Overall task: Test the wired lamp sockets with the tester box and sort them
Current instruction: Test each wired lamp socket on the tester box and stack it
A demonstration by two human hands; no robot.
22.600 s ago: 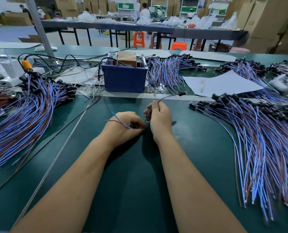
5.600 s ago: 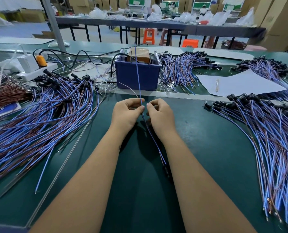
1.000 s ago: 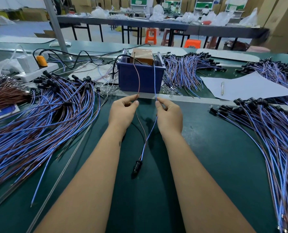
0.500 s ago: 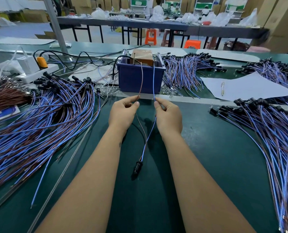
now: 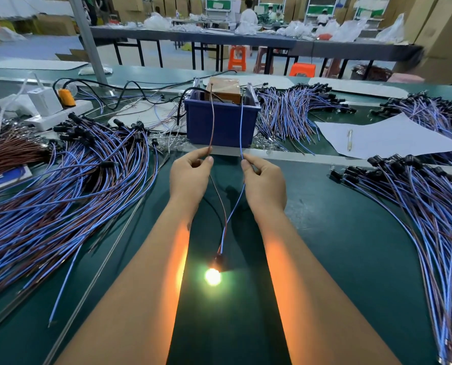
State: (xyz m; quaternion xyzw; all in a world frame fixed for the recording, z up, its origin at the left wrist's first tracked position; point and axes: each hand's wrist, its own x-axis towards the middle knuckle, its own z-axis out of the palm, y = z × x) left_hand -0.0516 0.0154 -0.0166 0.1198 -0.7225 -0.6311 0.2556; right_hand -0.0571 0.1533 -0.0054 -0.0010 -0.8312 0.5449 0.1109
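Left hand pinches the brown lead; right hand pinches the blue lead. Both leads reach up to the tester box. Socket lies on the bench, bulb lit.

Green bench; wire bundles left and right, blue bin, white paper, lit socket

Long tables, orange stools — stacked cartons

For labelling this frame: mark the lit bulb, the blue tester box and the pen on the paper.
lit bulb [image 5: 212, 276], head view, centre of the glow.
blue tester box [image 5: 221, 125], head view, middle of its front wall.
pen [image 5: 349, 139], head view, middle of the barrel.
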